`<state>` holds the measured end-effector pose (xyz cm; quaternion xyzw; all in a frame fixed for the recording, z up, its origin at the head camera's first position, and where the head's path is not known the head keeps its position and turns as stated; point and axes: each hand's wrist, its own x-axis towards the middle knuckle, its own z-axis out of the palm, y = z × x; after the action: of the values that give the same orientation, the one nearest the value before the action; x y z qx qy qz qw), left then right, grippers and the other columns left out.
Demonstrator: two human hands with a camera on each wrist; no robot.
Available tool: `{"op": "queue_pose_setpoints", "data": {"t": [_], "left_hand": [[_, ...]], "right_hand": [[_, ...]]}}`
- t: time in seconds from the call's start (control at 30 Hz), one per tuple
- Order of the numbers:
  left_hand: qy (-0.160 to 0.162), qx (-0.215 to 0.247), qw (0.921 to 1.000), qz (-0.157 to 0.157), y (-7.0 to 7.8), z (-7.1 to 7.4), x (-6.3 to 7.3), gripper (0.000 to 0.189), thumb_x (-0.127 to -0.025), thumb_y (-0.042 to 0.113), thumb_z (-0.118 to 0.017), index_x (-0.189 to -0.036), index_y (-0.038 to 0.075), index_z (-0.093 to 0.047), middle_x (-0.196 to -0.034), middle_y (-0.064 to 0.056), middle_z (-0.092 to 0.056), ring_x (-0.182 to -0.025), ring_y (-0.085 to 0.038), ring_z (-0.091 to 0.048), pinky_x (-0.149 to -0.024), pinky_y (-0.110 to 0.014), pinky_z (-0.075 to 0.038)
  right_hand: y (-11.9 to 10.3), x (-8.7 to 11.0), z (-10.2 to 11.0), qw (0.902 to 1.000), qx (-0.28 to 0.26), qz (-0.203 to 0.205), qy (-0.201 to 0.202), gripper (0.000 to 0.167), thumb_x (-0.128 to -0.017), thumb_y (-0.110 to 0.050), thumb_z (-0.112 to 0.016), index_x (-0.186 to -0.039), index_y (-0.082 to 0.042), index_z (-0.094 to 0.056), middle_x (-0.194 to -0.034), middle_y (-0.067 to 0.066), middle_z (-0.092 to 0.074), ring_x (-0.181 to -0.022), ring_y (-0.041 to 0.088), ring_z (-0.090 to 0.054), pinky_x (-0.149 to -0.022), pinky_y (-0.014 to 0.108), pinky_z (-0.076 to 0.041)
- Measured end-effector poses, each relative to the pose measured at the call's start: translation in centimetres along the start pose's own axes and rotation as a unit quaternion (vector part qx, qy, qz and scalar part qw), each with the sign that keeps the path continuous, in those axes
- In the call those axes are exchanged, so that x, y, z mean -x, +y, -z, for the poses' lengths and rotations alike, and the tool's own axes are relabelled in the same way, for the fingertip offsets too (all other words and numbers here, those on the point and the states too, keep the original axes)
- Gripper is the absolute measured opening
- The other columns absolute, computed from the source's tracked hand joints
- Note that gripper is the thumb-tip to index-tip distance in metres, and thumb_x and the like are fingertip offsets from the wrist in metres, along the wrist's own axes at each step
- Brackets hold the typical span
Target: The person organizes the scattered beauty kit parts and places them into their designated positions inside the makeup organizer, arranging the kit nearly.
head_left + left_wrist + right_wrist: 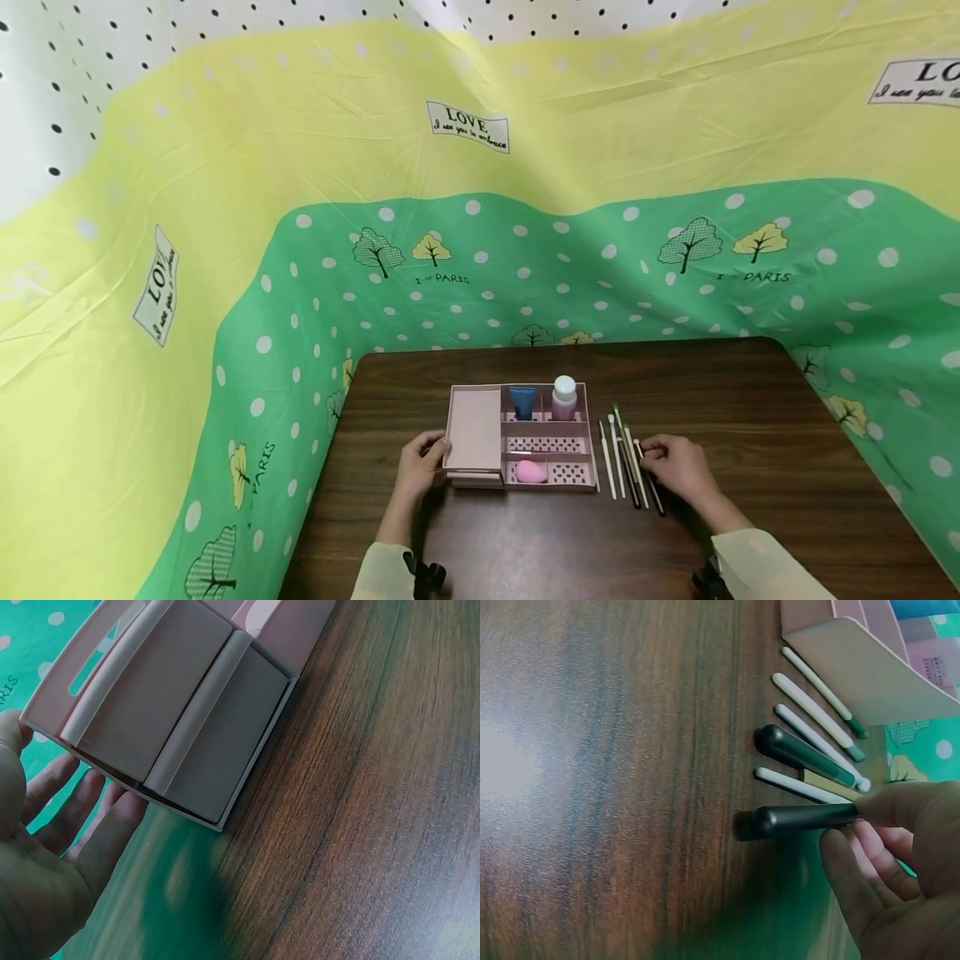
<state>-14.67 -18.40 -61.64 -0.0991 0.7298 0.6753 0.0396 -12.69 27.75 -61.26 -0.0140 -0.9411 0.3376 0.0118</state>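
Black handles (802,817), smooth (slightly glossy)

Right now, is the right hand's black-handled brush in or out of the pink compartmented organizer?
Out: the right hand pinches the black-handled brush beside the organizer.

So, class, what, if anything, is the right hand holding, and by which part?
The right hand pinches a black-handled brush, away from the handle's rounded end, which sticks out free; the rest is hidden behind the fingers.
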Motion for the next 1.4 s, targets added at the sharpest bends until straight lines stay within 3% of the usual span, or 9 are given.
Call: {"op": "queue_pose_setpoints", "data": {"t": [0.3,0.67,0.9,1.13,1.4], "left_hand": [[0.001,-0.002,1.0000,-0.001,0.0,0.1,0.0,0.038,-0.096,0.029,-0.074,-0.123,0.003,-0.070,-0.109,-0.012,-0.068,-0.079,-0.016,-0.065,-0.059,-0.036,-0.061],[0.000,0.004,1.0000,0.002,-0.1,0.2,0.0,0.037,-0.096,0.028,-0.074,-0.124,0.003,-0.070,-0.110,-0.011,-0.068,-0.081,-0.016,-0.065,-0.060,-0.036,-0.062],[-0.002,0.005,0.9999,0.010,-0.1,0.2,-0.2,0.036,-0.097,0.026,-0.073,-0.125,0.003,-0.070,-0.109,-0.010,-0.068,-0.079,-0.015,-0.066,-0.060,-0.036,-0.062],[-0.005,0.007,0.9999,0.013,-0.1,0.2,-0.1,0.034,-0.099,0.024,-0.069,-0.127,0.003,-0.069,-0.109,-0.008,-0.068,-0.081,-0.014,-0.066,-0.066,-0.044,-0.063],[-0.004,0.002,1.0000,0.005,-0.2,0.1,-0.1,0.035,-0.098,0.025,-0.072,-0.124,0.003,-0.070,-0.108,-0.010,-0.068,-0.081,-0.015,-0.066,-0.063,-0.037,-0.062]], "right_hand": [[-0.3,-0.4,0.8,0.9995,-0.012,0.006,0.029,0.019,-0.082,-0.010,-0.077,-0.099,-0.002,-0.076,-0.083,0.005,-0.075,-0.071,0.012,-0.065,-0.063,0.029,-0.051],[-1.6,-0.9,1.8,0.9994,-0.023,0.005,0.026,0.021,-0.087,-0.013,-0.077,-0.105,-0.002,-0.075,-0.089,0.006,-0.075,-0.073,0.012,-0.064,-0.062,0.028,-0.051],[-3.1,-1.3,2.3,0.9982,-0.029,0.028,0.045,0.020,-0.087,-0.013,-0.079,-0.105,-0.004,-0.076,-0.088,0.004,-0.075,-0.075,0.012,-0.066,-0.062,0.026,-0.051],[-5.3,-1.5,3.0,0.9975,-0.044,0.035,0.044,0.019,-0.088,-0.012,-0.077,-0.106,-0.004,-0.076,-0.087,0.004,-0.074,-0.076,0.014,-0.066,-0.062,0.024,-0.051],[-7.7,-1.7,3.3,0.9964,-0.062,0.038,0.044,0.020,-0.087,-0.010,-0.079,-0.106,-0.004,-0.076,-0.089,0.007,-0.075,-0.074,0.014,-0.068,-0.060,0.022,-0.052]]}}
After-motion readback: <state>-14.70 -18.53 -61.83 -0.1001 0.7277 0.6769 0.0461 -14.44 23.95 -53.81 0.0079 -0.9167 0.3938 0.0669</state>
